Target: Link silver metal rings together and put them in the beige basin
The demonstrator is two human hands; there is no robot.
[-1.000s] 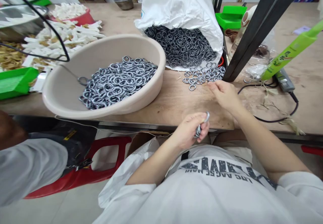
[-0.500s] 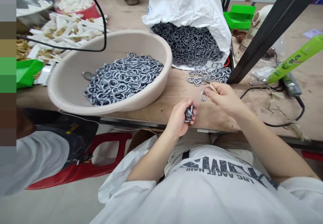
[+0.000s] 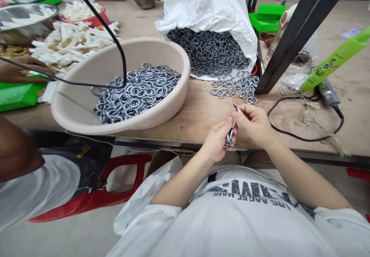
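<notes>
Grey rings [image 3: 230,136] sit bunched in your left hand [image 3: 215,139], just below and right of the middle of the frame, with your fingers curled firmly around them and your thumb along the top. Your right hand [image 3: 256,124] is close beside it, thumb and fingertips pinching a small pointed tool [image 3: 235,107] whose dark tip juts toward the upper left. You have one ring standing up at the edge of the left hand near that pinch; whether your right fingertips touch it, I cannot tell.

Above your hands, loose rings [image 3: 231,87] are scattered on the wooden table [image 3: 199,112], spilling from the mouth of the white sack [image 3: 208,8] at upper centre, which is heaped with more. To your left in the frame, a wide beige basin [image 3: 170,52] holds a big pile of rings [image 3: 138,91], and a black cable [image 3: 123,64] loops in front of it.

On the right side, a slanting dark post [image 3: 291,41] stands by the scattered rings, with a lime-green tube [image 3: 332,64] and a grey switch box [image 3: 328,93] beyond it. At the left edge, a co-worker's hand [image 3: 26,70] is over a green tray [image 3: 21,97], beside a heap of white pieces [image 3: 72,46].
</notes>
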